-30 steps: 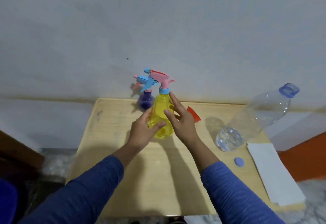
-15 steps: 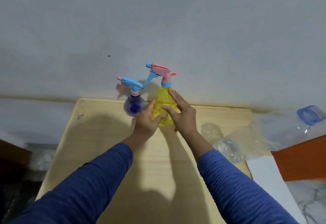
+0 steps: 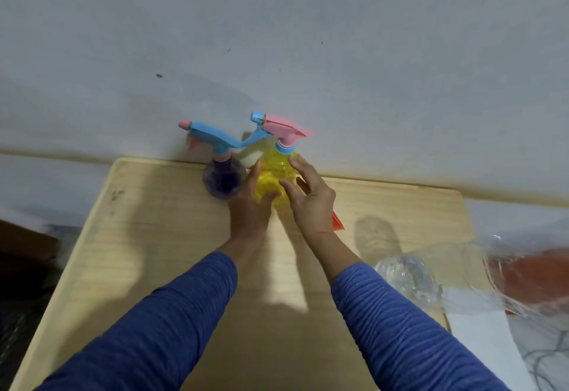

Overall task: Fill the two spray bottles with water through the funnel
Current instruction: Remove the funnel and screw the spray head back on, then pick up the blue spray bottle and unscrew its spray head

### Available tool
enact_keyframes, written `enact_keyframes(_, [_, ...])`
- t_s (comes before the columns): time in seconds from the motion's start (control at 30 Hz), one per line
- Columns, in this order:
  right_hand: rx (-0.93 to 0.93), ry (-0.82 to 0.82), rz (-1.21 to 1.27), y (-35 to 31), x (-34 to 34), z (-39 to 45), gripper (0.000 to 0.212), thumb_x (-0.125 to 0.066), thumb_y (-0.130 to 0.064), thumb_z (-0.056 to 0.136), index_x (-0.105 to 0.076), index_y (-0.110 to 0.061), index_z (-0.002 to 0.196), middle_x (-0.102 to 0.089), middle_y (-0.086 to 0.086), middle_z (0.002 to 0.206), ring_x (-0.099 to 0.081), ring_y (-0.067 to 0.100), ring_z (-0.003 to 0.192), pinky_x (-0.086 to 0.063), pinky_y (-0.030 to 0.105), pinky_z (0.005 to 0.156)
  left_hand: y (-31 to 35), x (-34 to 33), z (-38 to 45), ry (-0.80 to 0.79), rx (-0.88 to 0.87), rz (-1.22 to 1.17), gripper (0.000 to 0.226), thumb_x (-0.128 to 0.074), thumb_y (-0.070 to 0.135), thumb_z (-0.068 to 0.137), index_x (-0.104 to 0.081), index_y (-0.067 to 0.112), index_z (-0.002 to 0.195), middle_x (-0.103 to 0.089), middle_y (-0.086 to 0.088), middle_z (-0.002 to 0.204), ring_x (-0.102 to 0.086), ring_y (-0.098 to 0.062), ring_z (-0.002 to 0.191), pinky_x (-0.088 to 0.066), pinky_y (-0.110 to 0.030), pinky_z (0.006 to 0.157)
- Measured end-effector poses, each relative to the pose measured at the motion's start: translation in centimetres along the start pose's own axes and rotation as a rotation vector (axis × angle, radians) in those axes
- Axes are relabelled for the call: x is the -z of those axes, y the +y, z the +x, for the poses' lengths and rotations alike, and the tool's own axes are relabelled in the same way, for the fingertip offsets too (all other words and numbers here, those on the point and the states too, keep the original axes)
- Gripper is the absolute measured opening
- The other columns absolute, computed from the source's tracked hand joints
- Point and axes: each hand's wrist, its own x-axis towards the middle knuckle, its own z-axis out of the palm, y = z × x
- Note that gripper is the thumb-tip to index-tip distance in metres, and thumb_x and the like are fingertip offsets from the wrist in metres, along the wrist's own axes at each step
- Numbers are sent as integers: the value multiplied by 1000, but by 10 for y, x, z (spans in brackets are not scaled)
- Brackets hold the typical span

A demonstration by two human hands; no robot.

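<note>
A yellow spray bottle (image 3: 274, 175) with a pink trigger head stands at the back of the wooden table (image 3: 154, 252), close to the wall. My left hand (image 3: 249, 206) cups its left side, thumb across the front. On its right side lies my right hand (image 3: 311, 199), fingers spread and the index tip on the bottle's shoulder. A purple spray bottle (image 3: 223, 181) with a blue head stands just left of it, the two trigger heads touching. Only a corner of the red funnel (image 3: 337, 223) shows behind my right wrist.
A clear plastic water bottle (image 3: 431, 279) with some water in it lies tilted at the table's right edge, blurred. White paper (image 3: 483, 347) lies under it at the near right. The wall runs directly behind the spray bottles.
Both hands carried the yellow spray bottle away from me to the table's back edge, beside the purple one. My right fingers have spread a little. The view has shifted.
</note>
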Motion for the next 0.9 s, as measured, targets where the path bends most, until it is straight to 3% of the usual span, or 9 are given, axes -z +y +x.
enact_keyframes(0.23, [-29, -11, 19, 0, -2, 1, 39, -69, -3, 82, -63, -17, 118, -59, 8, 130, -52, 16, 124, -44, 41, 105, 1, -3, 0, 74, 38, -64, 64, -72, 20, 79, -44, 21, 137, -60, -2, 125, -56, -13, 110, -43, -22, 90])
enact_keyframes(0.43, [-11, -32, -69, -7, 0, -1, 41, -70, -8, 81, -57, -17, 119, -59, -6, 122, -56, 13, 115, -45, 35, 103, 1, -1, 0, 46, 35, -73, 63, -74, 22, 78, -45, 20, 134, -58, 0, 123, -51, -7, 102, -34, -5, 75])
enact_keyframes(0.57, [82, -16, -228, -12, 2, -7, 50, -68, -17, 84, -48, -13, 130, -52, 4, 131, -47, 15, 121, -35, 23, 104, 5, 7, -2, -2, -12, -15, 67, -72, 26, 80, -40, 21, 138, -50, 14, 115, -45, 1, 101, -29, 7, 68])
enact_keyframes(0.67, [118, 24, -329, -16, 1, -19, 41, -63, -14, 86, -52, -10, 125, -51, 10, 125, -45, 14, 116, -30, 12, 98, 1, 15, -8, -32, 10, -6, 65, -72, 24, 80, -42, 18, 137, -44, 16, 112, -40, 1, 104, -29, 3, 69])
enact_keyframes(0.73, [76, 4, -344, -18, -2, -28, 33, -60, -12, 87, -57, -10, 119, -53, 10, 120, -48, 17, 111, -35, 19, 99, -7, 22, -12, -21, 21, 18, 61, -73, 22, 79, -47, 15, 133, -52, 10, 116, -46, -4, 109, -28, -3, 76])
enact_keyframes(0.8, [57, -20, -385, -16, -9, -36, 26, -58, -15, 87, -61, -12, 112, -58, 8, 114, -53, 19, 106, -40, 36, 101, -16, 30, -16, 29, 19, 38, 54, -74, 21, 77, -53, 12, 126, -60, -1, 121, -54, -14, 113, -30, -9, 82])
enact_keyframes(0.83, [66, -29, -404, -15, -13, -39, 24, -57, -16, 86, -62, -13, 110, -60, 7, 111, -55, 20, 105, -39, 36, 102, -20, 35, -18, 59, 28, 40, 51, -75, 20, 77, -55, 11, 123, -62, -5, 119, -57, -17, 110, -33, -11, 81])
enact_keyframes(0.9, [70, -80, -389, -17, -21, -42, 25, -59, -15, 87, -62, -11, 111, -63, 8, 112, -57, 23, 106, -29, 10, 101, -24, 47, -18, 124, 24, 50, 47, -75, 19, 76, -57, 11, 119, -63, -5, 115, -59, -19, 104, -35, -15, 81])
